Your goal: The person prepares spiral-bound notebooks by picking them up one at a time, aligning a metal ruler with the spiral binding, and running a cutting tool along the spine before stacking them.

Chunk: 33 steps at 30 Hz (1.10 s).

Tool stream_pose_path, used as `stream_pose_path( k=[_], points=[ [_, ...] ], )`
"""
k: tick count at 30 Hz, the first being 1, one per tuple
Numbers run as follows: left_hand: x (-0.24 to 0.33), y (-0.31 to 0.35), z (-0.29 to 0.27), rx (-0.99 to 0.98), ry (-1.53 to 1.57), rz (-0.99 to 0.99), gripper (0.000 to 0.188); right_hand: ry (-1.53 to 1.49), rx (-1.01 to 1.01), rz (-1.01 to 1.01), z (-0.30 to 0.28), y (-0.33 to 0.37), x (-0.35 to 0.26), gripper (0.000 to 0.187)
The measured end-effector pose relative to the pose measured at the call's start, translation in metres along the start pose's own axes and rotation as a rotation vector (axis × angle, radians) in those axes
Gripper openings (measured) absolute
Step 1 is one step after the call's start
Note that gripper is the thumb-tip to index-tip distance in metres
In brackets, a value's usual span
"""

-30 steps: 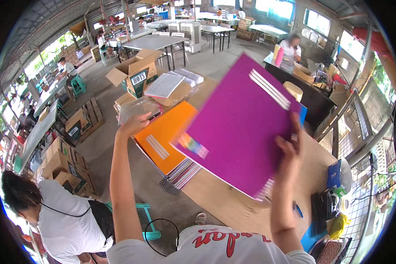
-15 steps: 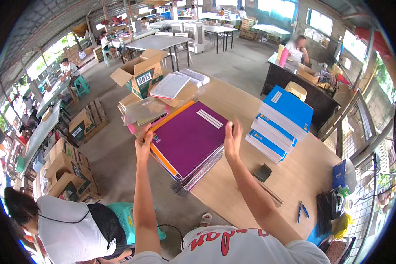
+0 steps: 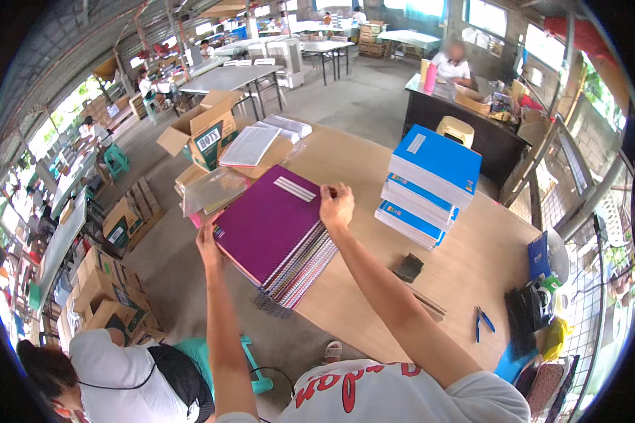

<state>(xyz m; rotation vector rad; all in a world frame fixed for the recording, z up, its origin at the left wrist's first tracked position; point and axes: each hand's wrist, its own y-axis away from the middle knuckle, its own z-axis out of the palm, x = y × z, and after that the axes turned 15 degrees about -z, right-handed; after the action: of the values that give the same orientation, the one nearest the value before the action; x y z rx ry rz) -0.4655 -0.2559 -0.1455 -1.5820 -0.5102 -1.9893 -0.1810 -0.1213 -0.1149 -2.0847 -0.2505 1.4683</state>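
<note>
A purple, rectangular spiral notebook [image 3: 261, 229] tops a wire-bound stack [image 3: 305, 273] on the tan wooden table [image 3: 356, 282], long axis pointing far-right, left hand [image 3: 209, 245] straight-fingered at its left corner, right hand [image 3: 337, 206] curled, grip unclear

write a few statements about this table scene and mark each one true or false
1. A purple-covered, spiral-bound notebook tops a pile between the left grip and right grip. True.
2. A stack of thick blue-covered books stands on the tan, smooth-topped table. True.
3. The notebook lies open. False: it is closed.
4. Blue-handled metal pliers lie on the table. True.
5. The right grip holds the pliers. False: it is at the notebook's right-hand corner.
6. The books stand left of the notebook. False: they are to its right.
</note>
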Motion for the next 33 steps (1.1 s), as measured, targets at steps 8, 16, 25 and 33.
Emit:
stream_pose_path(
  k=[8, 16, 25, 33],
  points=[
    [0.117, 0.123, 0.076, 0.450, -0.256, 0.545, 0.042, -0.046, -0.195, -0.404, -0.149, 0.033, 0.001, 0.044],
    [0.107, 0.203, 0.282, -0.446, -0.276, 0.636, 0.031, 0.801, -0.583, -0.137, -0.330, 0.190, 0.128, 0.051],
    [-0.058, -0.045, 0.516, -0.427, -1.029, 0.236, 0.050, 0.632, -0.694, -0.142, -0.344, 0.157, 0.156, 0.053],
    [-0.093, -0.119, 0.556, -0.559, -1.513, 0.228, 0.053, 0.612, -0.750, -0.092, -0.345, 0.151, 0.153, 0.053]
  ],
)
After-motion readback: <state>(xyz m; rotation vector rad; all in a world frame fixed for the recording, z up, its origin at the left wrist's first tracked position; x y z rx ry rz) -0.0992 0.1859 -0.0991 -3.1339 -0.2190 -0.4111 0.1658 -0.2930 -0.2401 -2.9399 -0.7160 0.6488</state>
